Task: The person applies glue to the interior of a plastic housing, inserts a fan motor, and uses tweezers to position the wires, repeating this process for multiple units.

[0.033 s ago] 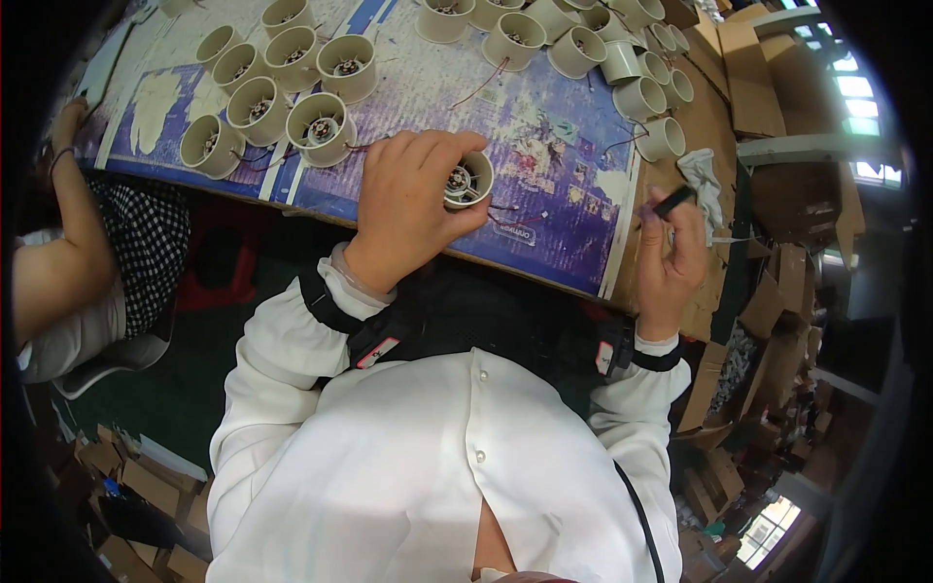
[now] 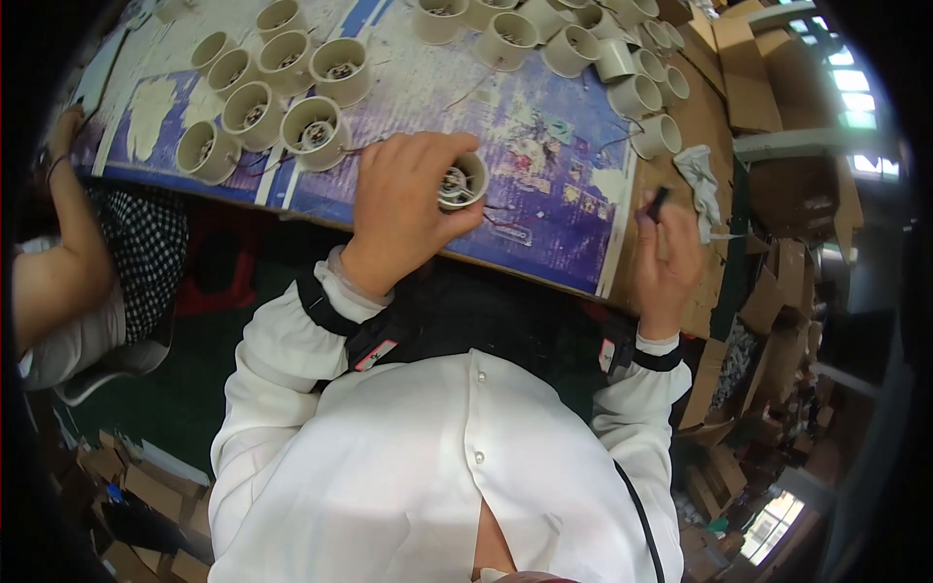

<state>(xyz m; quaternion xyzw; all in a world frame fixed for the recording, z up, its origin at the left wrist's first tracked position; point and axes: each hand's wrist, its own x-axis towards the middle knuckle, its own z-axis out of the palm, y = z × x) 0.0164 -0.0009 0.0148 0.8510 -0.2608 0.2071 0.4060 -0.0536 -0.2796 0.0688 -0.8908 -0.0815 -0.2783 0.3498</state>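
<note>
My left hand (image 2: pixel 403 204) is wrapped around a cream plastic cup-shaped housing (image 2: pixel 476 178), which stands near the table's front edge. Its open top faces up and shows a small motor-like part with metal bits inside. Thin dark wires come out at its right side. Farther right, my right hand (image 2: pixel 671 257) is raised by the table's right edge. Its fingers are closed on a short black stick-like tool (image 2: pixel 658 202), blurred, whose exact kind I cannot make out. Left of my left hand, several like housings (image 2: pixel 316 134) with parts and wires inside stand in a group.
More cream housings (image 2: pixel 637 97) crowd the far right of the worn purple table (image 2: pixel 544 257), some on their sides. A white cloth (image 2: pixel 698 180) lies at the right edge. Cardboard boxes (image 2: pixel 768 316) stand beyond it. At the left, another person's arm (image 2: pixel 78 228) rests by the table.
My right hand has shifted slightly, and the black stick-like tool is tilted more upright and nearer the thumb. The left hand still holds the housing; the whole view has shifted a little.
</note>
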